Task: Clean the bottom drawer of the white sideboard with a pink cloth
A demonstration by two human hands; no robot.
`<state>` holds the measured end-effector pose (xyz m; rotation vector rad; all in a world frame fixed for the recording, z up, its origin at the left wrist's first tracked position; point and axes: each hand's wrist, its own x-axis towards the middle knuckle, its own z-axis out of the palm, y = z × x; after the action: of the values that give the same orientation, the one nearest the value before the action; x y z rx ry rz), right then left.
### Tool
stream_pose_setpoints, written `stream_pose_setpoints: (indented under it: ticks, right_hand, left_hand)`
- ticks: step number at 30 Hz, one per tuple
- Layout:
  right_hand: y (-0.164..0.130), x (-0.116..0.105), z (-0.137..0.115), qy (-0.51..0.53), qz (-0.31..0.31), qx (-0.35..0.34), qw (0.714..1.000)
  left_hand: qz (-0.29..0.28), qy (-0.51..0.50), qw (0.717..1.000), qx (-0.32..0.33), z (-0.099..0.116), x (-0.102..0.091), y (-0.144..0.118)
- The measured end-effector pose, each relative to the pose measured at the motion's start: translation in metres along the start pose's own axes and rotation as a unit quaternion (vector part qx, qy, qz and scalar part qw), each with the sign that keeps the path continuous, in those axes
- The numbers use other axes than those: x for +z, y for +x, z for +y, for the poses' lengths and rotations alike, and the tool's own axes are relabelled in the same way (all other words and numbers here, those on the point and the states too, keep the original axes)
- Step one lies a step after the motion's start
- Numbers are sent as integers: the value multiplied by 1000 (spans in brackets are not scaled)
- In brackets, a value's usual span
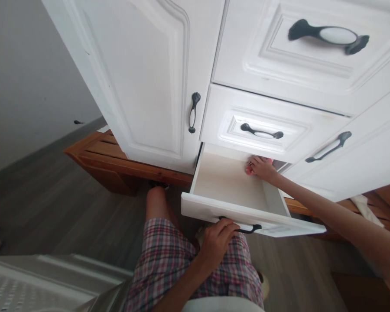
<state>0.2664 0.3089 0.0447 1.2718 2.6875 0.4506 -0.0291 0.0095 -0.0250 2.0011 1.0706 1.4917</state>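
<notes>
A white drawer (221,180) is pulled out of the lower part of a white cabinet. My left hand (216,239) has its fingers hooked over the dark drawer handle (256,227) on the drawer's front. Reaching in from the right, my right hand (262,168) is at the back right of the drawer. Its fingers are closed around a small red and pink thing (248,169), which shows on both sides of the hand; its kind cannot be made out. Bare pale bottom shows across the rest of the drawer.
Above sits a closed drawer (292,123) with a dark handle, close over my right hand. A cabinet door (143,78) is on the left. The cabinet stands on a brown wooden base (143,168). A white slatted piece (52,281) is at lower left.
</notes>
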Motion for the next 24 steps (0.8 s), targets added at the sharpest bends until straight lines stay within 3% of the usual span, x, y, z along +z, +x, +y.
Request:
stream_pose_setpoints:
  ticks: [5,10,17,24]
  right_hand:
    - [3,0,-7,-15,-81,74,994]
    - [12,-14,-23,-59,-146,111,981]
    - [-6,-39,-46,-57,-224,55,971]
    - [-54,-67,-63,33,-277,-32,960]
  left_hand:
    - [-17,29,999,-11,2,-6,1]
    - [-16,68,997,14,2,-10,3]
    - [4,87,995,43,3,-12,5]
    - [-2,84,995,55,3,-15,9]
